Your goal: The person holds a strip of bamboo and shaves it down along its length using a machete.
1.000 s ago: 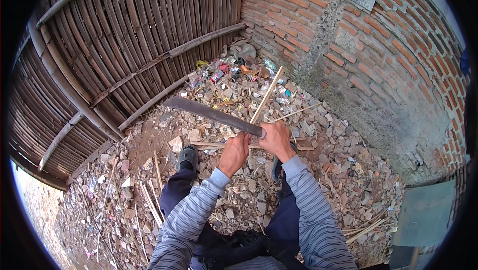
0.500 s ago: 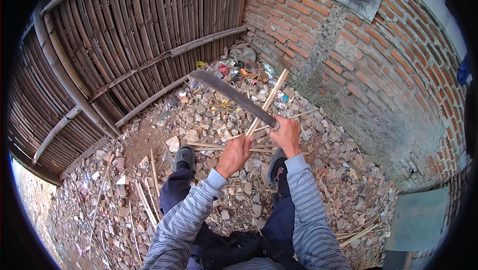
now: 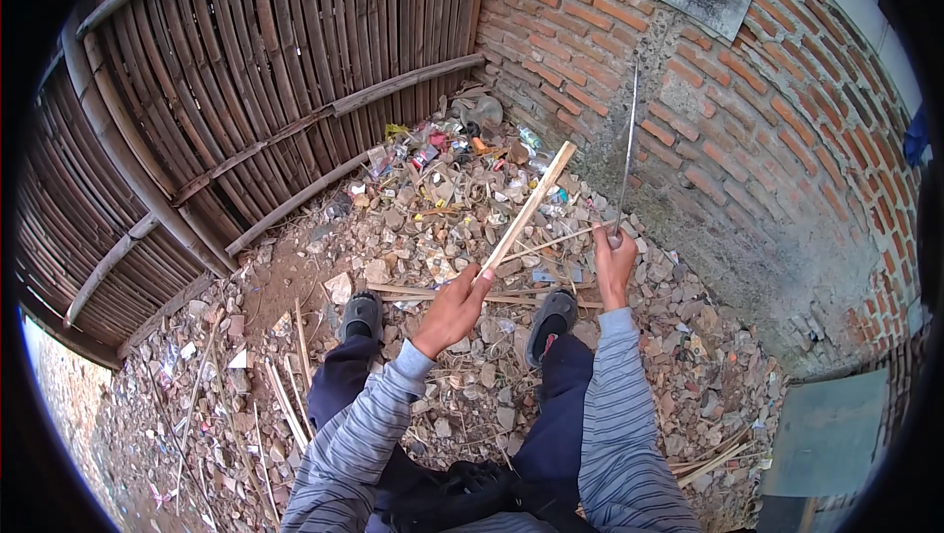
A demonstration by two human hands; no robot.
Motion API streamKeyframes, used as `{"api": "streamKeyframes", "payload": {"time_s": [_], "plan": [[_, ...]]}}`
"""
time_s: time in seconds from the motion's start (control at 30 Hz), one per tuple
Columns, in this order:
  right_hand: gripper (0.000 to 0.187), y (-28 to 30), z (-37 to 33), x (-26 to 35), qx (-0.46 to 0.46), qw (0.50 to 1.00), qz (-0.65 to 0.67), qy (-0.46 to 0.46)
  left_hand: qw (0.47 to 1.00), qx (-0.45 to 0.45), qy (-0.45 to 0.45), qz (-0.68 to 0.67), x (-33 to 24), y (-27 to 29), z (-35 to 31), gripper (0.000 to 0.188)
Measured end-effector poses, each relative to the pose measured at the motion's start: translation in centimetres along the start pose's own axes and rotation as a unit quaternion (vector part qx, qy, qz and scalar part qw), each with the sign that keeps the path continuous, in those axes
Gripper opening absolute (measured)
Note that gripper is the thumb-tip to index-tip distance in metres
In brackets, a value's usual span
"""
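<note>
While the brick wall (image 3: pixel 757 179) encloses the right and the slatted fence (image 3: pixel 295 31) the left, loose rubble (image 3: pixel 678 341) spreads between them where I stand watching; a piece rolling underfoot could upset the person's balance. The long blade (image 3: pixel 628 149), seen nearly edge-on, points up and away before the wall; how near its tip comes I cannot judge, but a wide swing might strike brick. The pale strip (image 3: pixel 531 208) slants outward over the rubble, left of the blade and apart from it; being slender, it could twist under a blow and make the edge glance off. The dark shoes (image 3: pixel 362 317) stand on the rubble below, so a deflected stroke could drop onto one. The right hand (image 3: pixel 614 263) is closed around the blade's lower end; a slackened grip could let the blade turn. The left hand (image 3: pixel 454 312), unguarded, grips the strip's near end, where a cut running down its length might reach it.
</note>
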State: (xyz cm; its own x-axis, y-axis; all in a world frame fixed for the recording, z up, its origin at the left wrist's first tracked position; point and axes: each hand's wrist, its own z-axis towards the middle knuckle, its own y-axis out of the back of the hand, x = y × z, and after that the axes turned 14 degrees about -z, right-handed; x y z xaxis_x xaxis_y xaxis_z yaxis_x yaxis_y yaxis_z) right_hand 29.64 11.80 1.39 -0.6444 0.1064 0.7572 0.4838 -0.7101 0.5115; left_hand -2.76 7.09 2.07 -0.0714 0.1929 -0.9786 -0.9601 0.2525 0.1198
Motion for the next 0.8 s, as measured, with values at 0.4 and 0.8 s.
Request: {"api": "streamKeyframes", "payload": {"time_s": [0.4, 0.8], "plan": [[0.023, -0.5, -7.3, 7.9, 0.137, 0.936, -0.135, 0.295, 0.978, 0.049, 0.095, -0.182, -0.2, -1.6, 1.0, 0.04], [0.015, -1.6, -6.6, 8.0, 0.199, 0.908, -0.194, 0.314, 0.985, 0.066, 0.071, -0.146, 2.1, -1.0, 1.3, 0.041]]}}
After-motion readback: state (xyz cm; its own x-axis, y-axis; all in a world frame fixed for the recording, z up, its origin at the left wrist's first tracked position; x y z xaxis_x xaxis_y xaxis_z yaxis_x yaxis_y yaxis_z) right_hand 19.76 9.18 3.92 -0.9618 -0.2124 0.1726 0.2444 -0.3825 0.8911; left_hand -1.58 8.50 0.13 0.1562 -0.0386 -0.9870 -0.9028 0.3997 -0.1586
